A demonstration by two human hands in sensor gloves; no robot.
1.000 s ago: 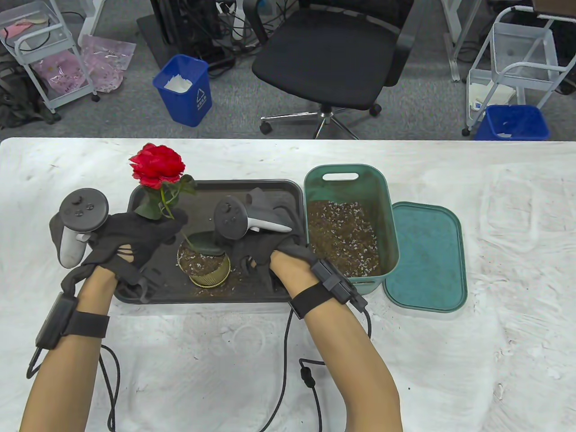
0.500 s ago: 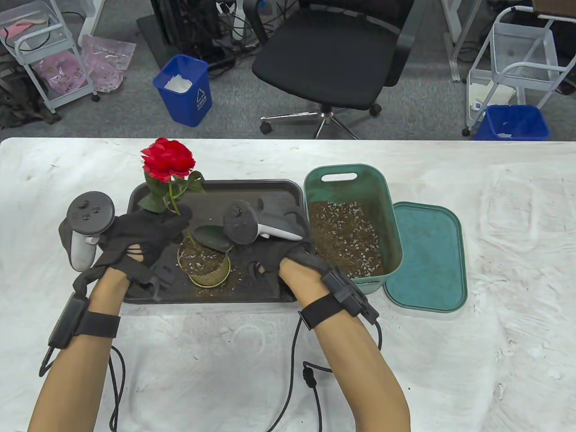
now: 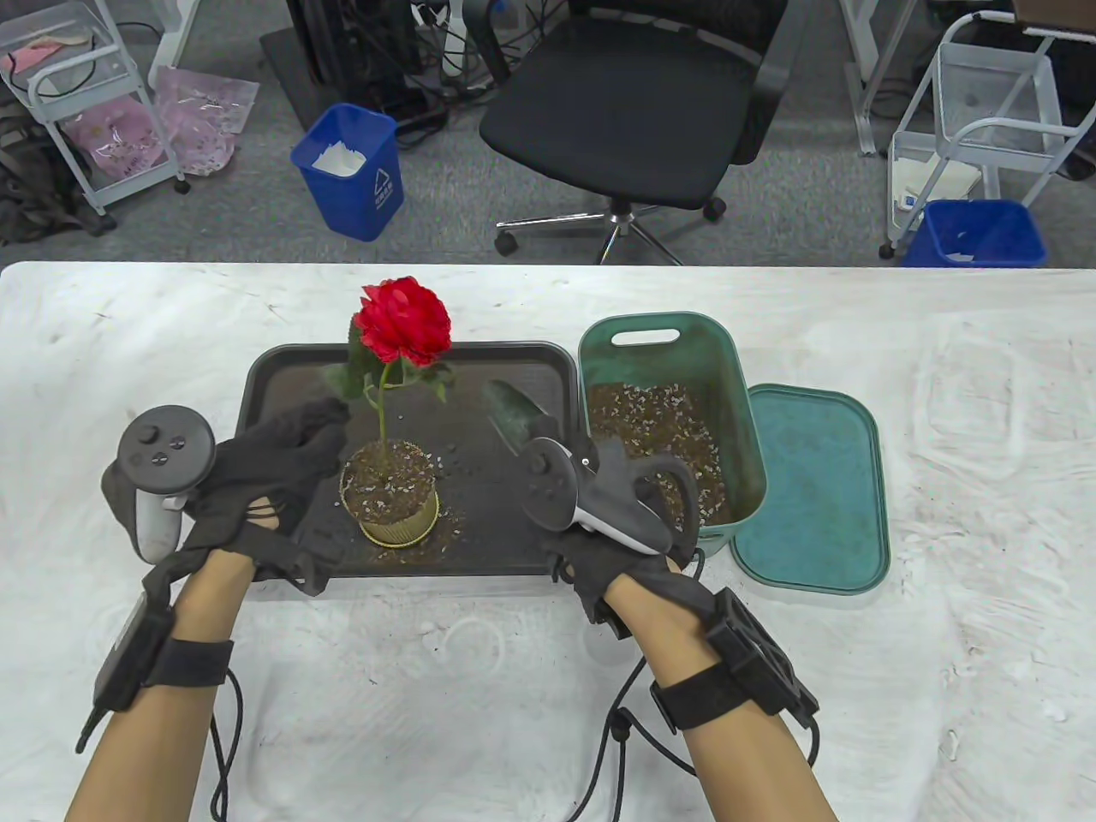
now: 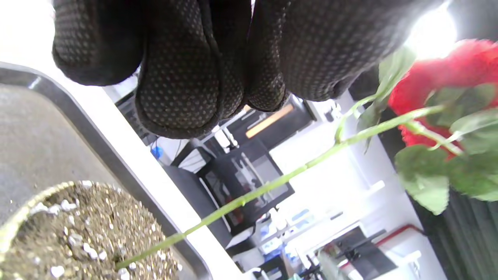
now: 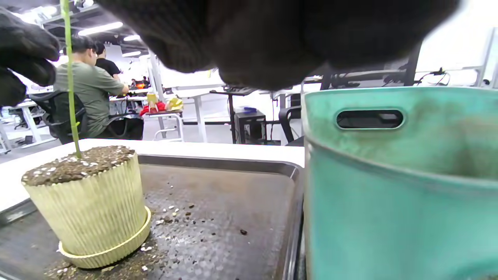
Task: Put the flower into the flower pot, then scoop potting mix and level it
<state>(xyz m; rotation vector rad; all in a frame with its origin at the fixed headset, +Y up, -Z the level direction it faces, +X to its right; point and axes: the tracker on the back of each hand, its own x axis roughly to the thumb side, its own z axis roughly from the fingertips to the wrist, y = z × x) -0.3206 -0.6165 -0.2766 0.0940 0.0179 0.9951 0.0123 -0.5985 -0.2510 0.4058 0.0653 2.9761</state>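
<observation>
The flower is stood unsupported in the flower pot — it could be toppled by the relaxed left hand; mix could be spilled from the trowel gripped by the right hand.

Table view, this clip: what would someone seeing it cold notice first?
The red flower stands upright on its green stem in the ribbed yellow flower pot, on the dark tray left of centre. Beside the tray sits a teal bin half full of speckled potting mix, its lid lying flat to its right. Two gloved hands flank the pot, the right hand holding a green trowel.
</observation>
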